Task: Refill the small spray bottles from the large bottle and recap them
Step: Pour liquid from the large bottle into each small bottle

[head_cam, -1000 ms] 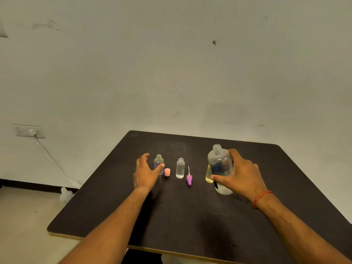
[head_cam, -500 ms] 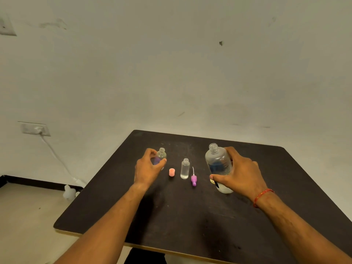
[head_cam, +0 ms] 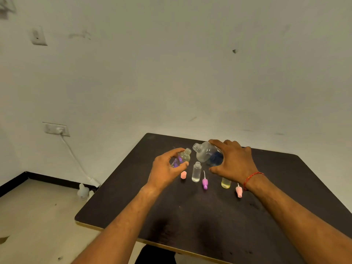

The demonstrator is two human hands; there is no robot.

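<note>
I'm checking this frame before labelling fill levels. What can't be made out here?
Head view only:
- Large bottle: its lower body and label are behind the right hand; its liquid level is unreadable.
- Small bottle in the left hand: blurred and partly wrapped by fingers; fill unclear.
- Yellowish bottle: top hidden under the right hand.
- Whether liquid is flowing yet: too small to tell.

table (head_cam: pixel 190 221) black | caps (head_cam: pixel 183 175) pink | sprayer (head_cam: pixel 205 183) purple | wristband (head_cam: pixel 253 177) red

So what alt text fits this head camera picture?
Over a dark table, the right hand tilts a large bottle toward a small bottle held by the left hand. Another uncapped bottle and loose caps sit between.
</note>
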